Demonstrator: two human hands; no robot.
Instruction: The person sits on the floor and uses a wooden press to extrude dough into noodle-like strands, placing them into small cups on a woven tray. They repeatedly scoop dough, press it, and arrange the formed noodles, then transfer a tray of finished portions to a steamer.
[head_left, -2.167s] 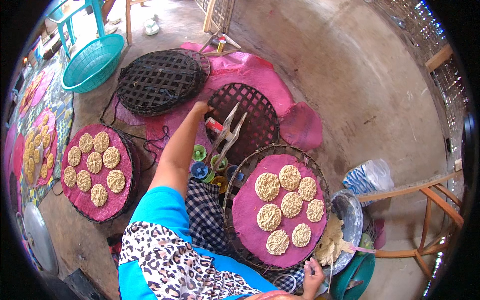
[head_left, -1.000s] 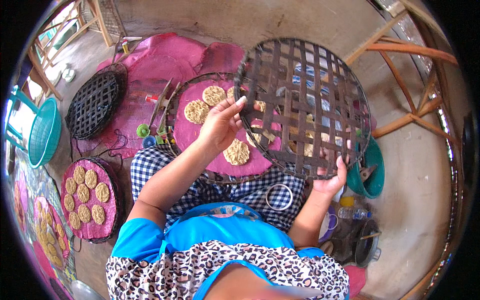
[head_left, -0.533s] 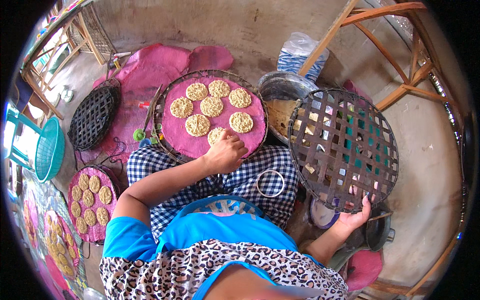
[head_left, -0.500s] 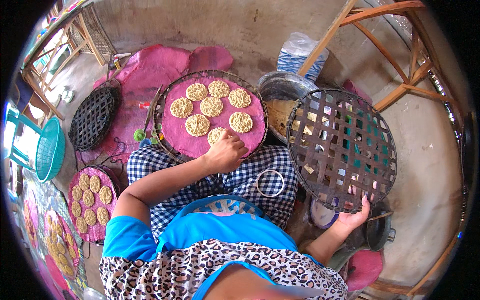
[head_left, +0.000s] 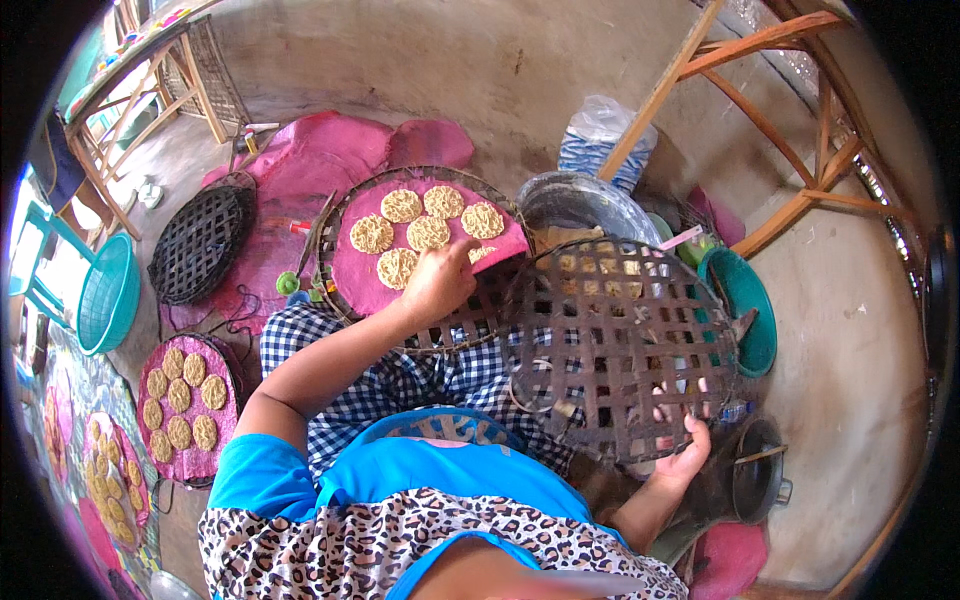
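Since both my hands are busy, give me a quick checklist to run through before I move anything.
1. Right hand grip on the held tray: ok, at its near rim.
2. Left hand grip on the pink sheet: ok, closed at its near edge, fingertips hidden.
3. Sheet flat on the lower tray: not ok, its near right part is raised, baring the lattice.
4. All noodle cakes in full view: not ok, six are, another is partly hidden by the raised sheet.
5. Held tray apart from the lower tray: cannot tell, they overlap in this view.
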